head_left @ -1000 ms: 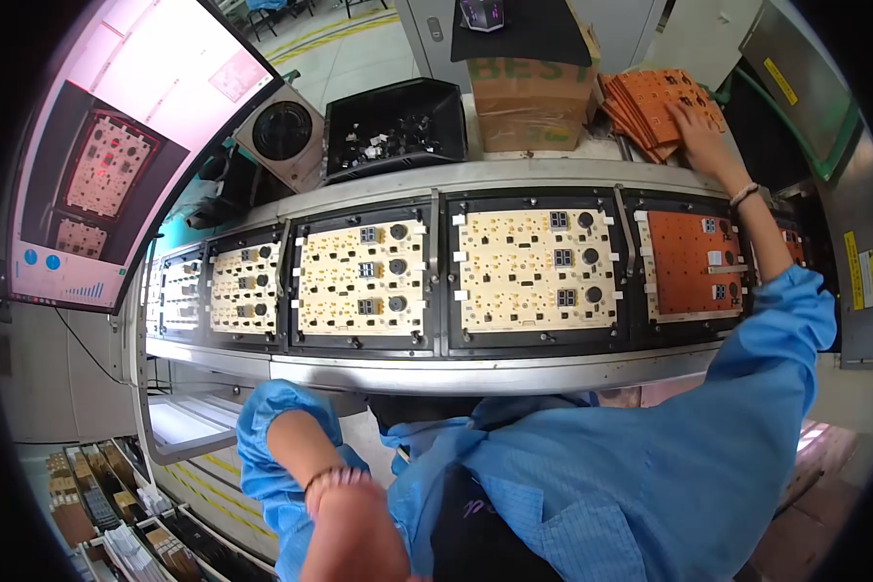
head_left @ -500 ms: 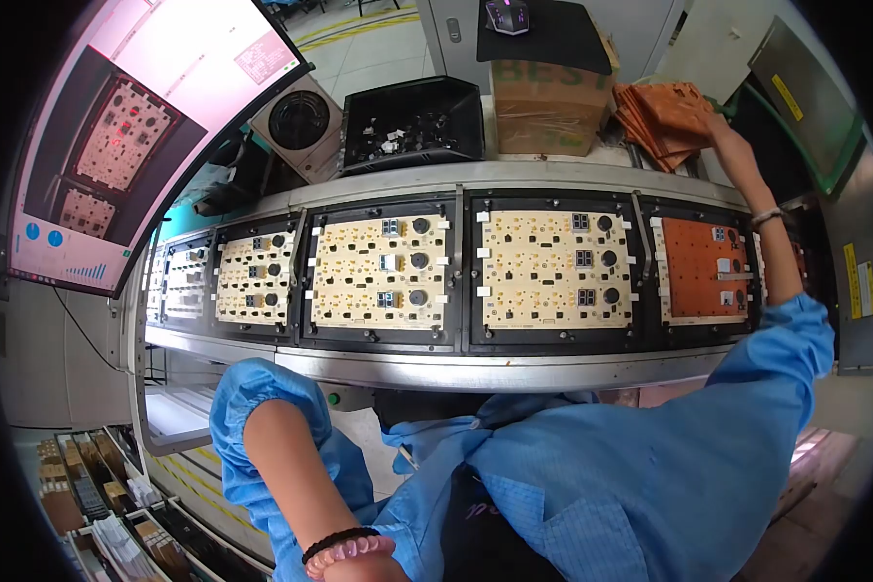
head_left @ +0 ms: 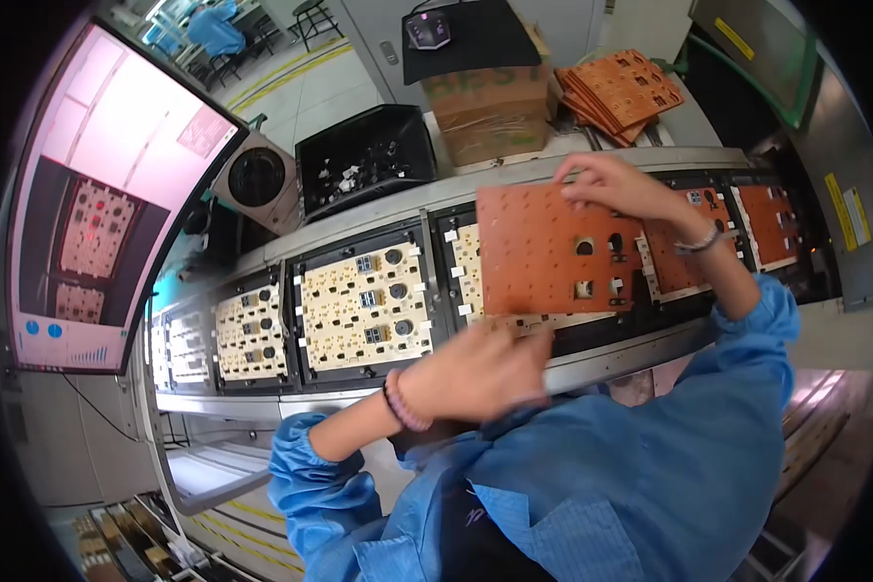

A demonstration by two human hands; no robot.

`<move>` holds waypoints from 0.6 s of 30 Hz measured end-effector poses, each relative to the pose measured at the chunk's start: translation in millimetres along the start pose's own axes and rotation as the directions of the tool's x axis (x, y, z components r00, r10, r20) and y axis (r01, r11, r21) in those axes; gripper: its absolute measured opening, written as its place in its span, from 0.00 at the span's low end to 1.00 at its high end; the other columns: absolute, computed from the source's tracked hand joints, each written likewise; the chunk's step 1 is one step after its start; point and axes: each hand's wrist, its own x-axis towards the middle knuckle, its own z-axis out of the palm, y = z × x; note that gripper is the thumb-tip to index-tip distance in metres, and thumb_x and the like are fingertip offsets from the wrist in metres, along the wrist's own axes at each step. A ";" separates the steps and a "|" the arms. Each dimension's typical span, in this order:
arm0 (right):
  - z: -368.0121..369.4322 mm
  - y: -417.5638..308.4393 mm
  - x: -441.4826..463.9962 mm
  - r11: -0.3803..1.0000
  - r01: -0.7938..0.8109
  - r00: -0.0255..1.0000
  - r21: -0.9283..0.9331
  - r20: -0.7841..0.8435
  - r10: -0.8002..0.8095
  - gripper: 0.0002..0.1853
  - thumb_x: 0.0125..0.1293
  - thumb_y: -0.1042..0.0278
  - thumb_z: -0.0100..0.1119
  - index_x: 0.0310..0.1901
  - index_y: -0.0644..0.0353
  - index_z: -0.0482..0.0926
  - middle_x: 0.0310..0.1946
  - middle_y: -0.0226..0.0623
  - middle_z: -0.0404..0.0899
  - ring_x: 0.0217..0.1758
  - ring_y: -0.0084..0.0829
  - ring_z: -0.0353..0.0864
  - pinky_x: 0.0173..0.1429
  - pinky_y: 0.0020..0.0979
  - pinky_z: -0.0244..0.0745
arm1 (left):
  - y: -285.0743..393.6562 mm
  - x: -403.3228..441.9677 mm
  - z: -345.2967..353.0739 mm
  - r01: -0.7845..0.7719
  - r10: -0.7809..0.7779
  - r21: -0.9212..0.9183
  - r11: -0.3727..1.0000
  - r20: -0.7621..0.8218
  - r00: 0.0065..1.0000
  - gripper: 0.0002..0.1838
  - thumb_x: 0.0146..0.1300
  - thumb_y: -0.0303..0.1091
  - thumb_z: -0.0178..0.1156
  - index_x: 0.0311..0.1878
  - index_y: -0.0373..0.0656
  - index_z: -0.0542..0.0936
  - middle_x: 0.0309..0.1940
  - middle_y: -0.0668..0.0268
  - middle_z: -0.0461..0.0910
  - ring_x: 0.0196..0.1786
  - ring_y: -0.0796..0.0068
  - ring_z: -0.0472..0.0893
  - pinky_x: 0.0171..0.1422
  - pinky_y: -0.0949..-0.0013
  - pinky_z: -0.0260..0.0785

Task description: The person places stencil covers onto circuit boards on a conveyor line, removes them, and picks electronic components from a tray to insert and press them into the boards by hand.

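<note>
My right hand [head_left: 616, 186] pinches the top edge of an orange-brown plate [head_left: 543, 247] that has several cutouts. The plate hangs over a cream circuit board [head_left: 467, 276] and hides most of it. At the plate's lower edge is my left hand [head_left: 480, 373], blurred, its grip unclear. To the left, another cream board [head_left: 359, 308] with black round parts and small displays lies in a black frame. On the right, an orange plate [head_left: 681, 254] covers the neighbouring board.
A stack of orange plates [head_left: 626, 87] lies behind the line, right of a cardboard box [head_left: 490, 116]. A black bin [head_left: 364, 160] holds small parts. At the left stands a monitor [head_left: 107, 209]. A person in blue [head_left: 215, 29] is far back.
My right hand has come from the stack to the line with a plate. My left hand has risen from low in the view to the plate's lower edge. The view has shifted.
</note>
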 end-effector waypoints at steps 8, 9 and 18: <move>28.2 39.2 40.2 0.887 0.248 0.966 -0.389 0.035 -0.255 0.11 0.73 0.61 0.62 0.48 0.58 0.84 0.40 0.33 0.79 0.44 0.26 0.79 0.47 0.31 0.75 | -24.4 -21.9 62.8 0.370 -0.407 0.185 0.910 0.239 0.881 0.39 0.68 0.64 0.55 0.77 0.56 0.66 0.77 0.55 0.62 0.76 0.41 0.64 0.76 0.42 0.58; 31.5 36.2 37.9 0.898 0.186 0.981 -0.399 0.028 -0.190 0.10 0.73 0.63 0.61 0.48 0.56 0.86 0.43 0.35 0.76 0.50 0.31 0.76 0.54 0.34 0.72 | -23.7 -22.8 64.0 0.376 -0.411 0.178 0.909 0.249 0.877 0.39 0.68 0.65 0.55 0.77 0.56 0.66 0.77 0.55 0.62 0.76 0.41 0.63 0.76 0.41 0.58; 51.6 55.4 -0.8 0.429 0.275 0.893 -0.860 0.064 -0.445 0.26 0.65 0.72 0.54 0.66 0.59 0.75 0.47 0.34 0.76 0.54 0.35 0.75 0.61 0.35 0.67 | -10.3 -24.0 67.2 0.376 -0.393 0.113 0.920 0.284 0.875 0.41 0.67 0.67 0.55 0.78 0.57 0.66 0.77 0.53 0.62 0.76 0.35 0.61 0.77 0.40 0.55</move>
